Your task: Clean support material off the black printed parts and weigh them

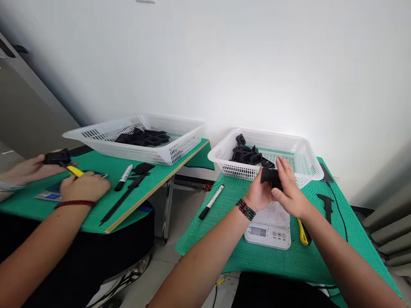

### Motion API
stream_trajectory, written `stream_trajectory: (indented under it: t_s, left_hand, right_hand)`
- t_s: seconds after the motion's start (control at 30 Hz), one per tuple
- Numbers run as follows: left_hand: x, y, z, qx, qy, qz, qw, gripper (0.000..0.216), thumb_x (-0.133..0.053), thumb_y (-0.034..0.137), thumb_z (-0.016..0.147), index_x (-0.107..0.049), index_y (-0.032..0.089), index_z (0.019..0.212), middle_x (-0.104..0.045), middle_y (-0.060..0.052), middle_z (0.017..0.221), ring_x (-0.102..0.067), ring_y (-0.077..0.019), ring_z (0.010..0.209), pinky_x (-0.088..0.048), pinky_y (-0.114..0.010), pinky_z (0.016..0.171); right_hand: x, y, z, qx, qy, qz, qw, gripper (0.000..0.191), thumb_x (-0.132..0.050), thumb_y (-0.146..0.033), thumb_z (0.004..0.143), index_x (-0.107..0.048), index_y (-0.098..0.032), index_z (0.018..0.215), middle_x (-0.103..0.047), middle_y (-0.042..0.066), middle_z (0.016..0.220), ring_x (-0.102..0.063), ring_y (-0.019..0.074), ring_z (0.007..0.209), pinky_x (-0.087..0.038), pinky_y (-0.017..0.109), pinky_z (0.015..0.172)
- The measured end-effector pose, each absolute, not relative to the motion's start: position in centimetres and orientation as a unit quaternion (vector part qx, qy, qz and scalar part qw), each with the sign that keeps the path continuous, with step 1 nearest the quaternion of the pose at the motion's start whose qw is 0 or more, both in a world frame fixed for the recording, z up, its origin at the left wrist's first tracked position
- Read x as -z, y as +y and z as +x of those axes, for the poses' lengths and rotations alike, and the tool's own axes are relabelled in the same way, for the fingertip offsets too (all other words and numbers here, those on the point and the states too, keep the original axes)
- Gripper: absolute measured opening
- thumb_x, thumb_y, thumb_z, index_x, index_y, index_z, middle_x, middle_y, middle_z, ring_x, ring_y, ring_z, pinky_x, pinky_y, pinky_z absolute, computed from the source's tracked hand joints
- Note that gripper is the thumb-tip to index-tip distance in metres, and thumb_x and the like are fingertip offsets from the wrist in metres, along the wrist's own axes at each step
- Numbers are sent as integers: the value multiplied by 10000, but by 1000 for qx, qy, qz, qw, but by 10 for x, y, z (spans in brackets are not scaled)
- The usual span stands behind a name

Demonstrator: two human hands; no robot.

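In the head view, my left hand [258, 193] is closed around a small black plastic part [270, 175] above the scale. My right hand [290, 194] meets it from the right, fingers fairly straight along its side and thumb under it. Both hands partly hide the part. Below them lies a white digital scale [268, 235], its display reading 0.0; my hands cover some of its upper plate. Just behind, a white plastic basket [308, 160] holds several similar black parts [245, 155].
On my green-covered table [218, 239] lie a marker [212, 202], a yellow utility knife [303, 233], a black caliper [326, 205] and a cable [338, 209]. At the left table, a co-worker's hands [84, 186] hold a yellow knife and a black part, near another basket [189, 141].
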State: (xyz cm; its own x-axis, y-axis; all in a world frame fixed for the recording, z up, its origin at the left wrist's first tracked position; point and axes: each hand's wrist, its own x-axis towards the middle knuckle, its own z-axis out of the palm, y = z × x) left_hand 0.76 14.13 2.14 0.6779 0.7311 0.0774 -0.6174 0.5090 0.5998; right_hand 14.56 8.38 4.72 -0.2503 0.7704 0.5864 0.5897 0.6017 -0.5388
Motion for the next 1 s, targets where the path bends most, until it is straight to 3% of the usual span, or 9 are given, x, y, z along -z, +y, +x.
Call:
stream_trajectory:
  t_s: [0.1, 0.17, 0.23, 0.37, 0.5, 0.63, 0.77, 0.93, 1.0]
  left_hand:
    - [-18, 149, -2, -331, 87, 309, 887, 824, -301, 802, 915, -703, 127, 1163, -749, -163, 1018, -712, -271, 863, -577, -382, 691]
    - [-15, 151, -9, -331, 85, 333, 879, 816, -445, 830, 849, -698, 127, 1176, -748, -171, 1032, -713, -275, 853, -580, -365, 641]
    - [-12, 149, -13, -347, 95, 364, 859, 679, -692, 717, 781, -705, 146, 1150, -753, -144, 1006, -709, -249, 816, -577, -335, 616]
    - [-7, 140, -11, -346, 124, 407, 836, 496, -884, 471, 700, -712, 161, 1047, -744, -93, 889, -696, -213, 729, -566, -309, 571]
    - [-5, 136, -10, -340, 159, 432, 820, 519, -915, 481, 640, -706, 159, 990, -714, -61, 787, -674, -200, 606, -543, -315, 512]
    - [-6, 139, -13, -346, 168, 463, 799, 497, -889, 522, 658, -689, 143, 910, -674, -43, 689, -621, -167, 522, -469, -285, 463]
    - [-6, 141, -14, -355, 189, 466, 788, 491, -889, 528, 649, -675, 141, 864, -628, -16, 644, -553, -120, 481, -400, -259, 448]
    - [-7, 143, -14, -370, 190, 471, 778, 480, -868, 551, 667, -663, 153, 841, -615, -14, 617, -535, -124, 454, -347, -254, 412]
    - [-10, 143, -15, -380, 183, 472, 775, 461, -864, 549, 675, -654, 162, 812, -607, -12, 605, -531, -125, 451, -336, -250, 408]
  right_hand:
    - [-34, 77, 157, -164, -707, -450, 521, 720, -479, -616, 980, -271, -342, 1612, -252, 68, 1700, -218, 313, 1570, -207, 601, 1255]
    - [-24, 70, 161, -242, -630, -449, 586, 639, -580, -551, 959, -405, -373, 1546, -423, 73, 1616, -417, 310, 1472, -351, 579, 1193]
    - [-17, 64, 160, -305, -562, -434, 635, 561, -668, -495, 921, -527, -381, 1452, -543, 70, 1515, -535, 298, 1361, -429, 549, 1136]
    - [-9, 61, 150, -378, -496, -433, 650, 516, -769, -487, 838, -636, -352, 1318, -627, 69, 1399, -545, 294, 1338, -442, 526, 1128]
    - [-7, 64, 146, -476, -486, -417, 603, 534, -817, -532, 772, -684, -323, 1245, -683, 70, 1316, -597, 310, 1270, -509, 499, 1053]
    - [-9, 65, 152, -491, -500, -412, 582, 374, -845, -506, 745, -756, -278, 1027, -765, 56, 957, -707, 259, 904, -600, 428, 798]
    - [-9, 66, 156, -479, -498, -439, 575, 339, -879, -492, 691, -746, -236, 868, -741, 38, 832, -665, 181, 703, -565, 323, 603]
    - [-8, 69, 157, -491, -466, -473, 564, 447, -902, -467, 650, -722, -204, 962, -712, 24, 820, -668, 157, 634, -511, 264, 501]
    - [-9, 69, 158, -508, -452, -467, 565, 437, -935, -408, 599, -709, -200, 910, -684, -7, 748, -634, 132, 568, -486, 249, 480]
